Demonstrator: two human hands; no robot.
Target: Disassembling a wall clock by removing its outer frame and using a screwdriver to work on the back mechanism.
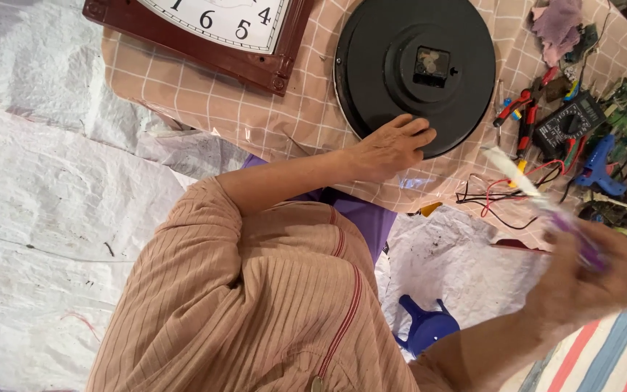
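A pink checked cloth (pixel 255 116) covers the low table above white sheeting (pixel 52 203). A round black clock back (pixel 415 69) lies on it beside a brown framed clock (pixel 205 33). The left hand (pixel 390 149) rests flat on the black rim, holding nothing. The right hand (pixel 582 279), blurred, grips a purple-handled brush (pixel 546 207) near a multimeter (pixel 569 125).

My left hand (pixel 390 147) lies palm down, fingers spread, arm stretched forward. My right hand (pixel 582 279), blurred, is raised, its fingers curled closed in a grip.
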